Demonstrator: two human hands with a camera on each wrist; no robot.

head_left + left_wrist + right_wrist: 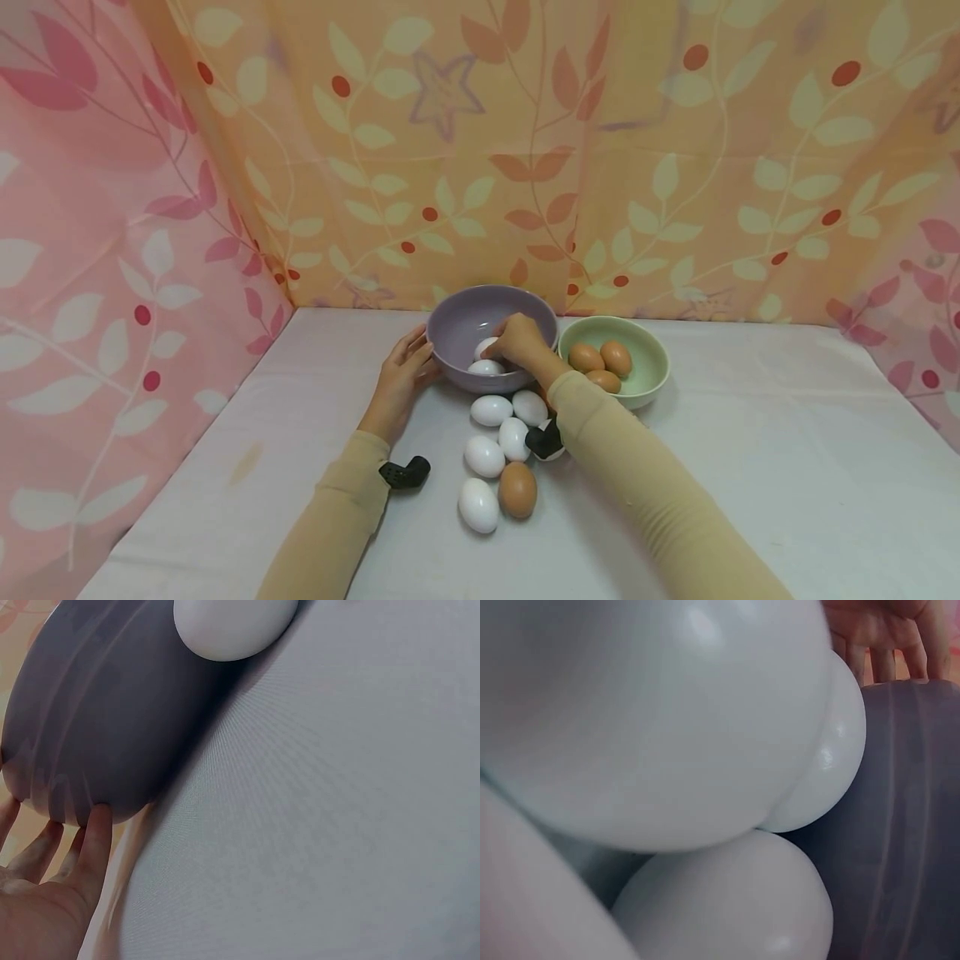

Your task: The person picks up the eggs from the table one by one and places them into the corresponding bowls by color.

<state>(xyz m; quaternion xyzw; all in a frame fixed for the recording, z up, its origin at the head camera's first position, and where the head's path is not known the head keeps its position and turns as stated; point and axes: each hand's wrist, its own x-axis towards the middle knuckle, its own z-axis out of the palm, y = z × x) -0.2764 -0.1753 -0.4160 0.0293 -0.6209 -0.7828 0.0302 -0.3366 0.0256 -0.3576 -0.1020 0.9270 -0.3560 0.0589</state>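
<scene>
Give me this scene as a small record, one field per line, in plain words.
Left hand: fingers against the side of the purple bowl
Right hand: reaching inside that bowl, fingers curled round a white egg
In purple bowl: two white eggs visible, counting that one
In green bowl: three brown eggs visible
On table: several loose white eggs, plus brown; some partly hidden by the right arm
Backdrop: leafy-patterned fabric

A bare strip of the white cloth-covered table (pixel 420 533) gives passage between the left forearm and the smooth white and brown eggs (pixel 483 457), which block the near side of the round glossy purple bowl (pixel 457 333). The right hand (pixel 521 340) obstructs its mouth; wider room lies right of the round pale-green bowl (pixel 648 379).
</scene>
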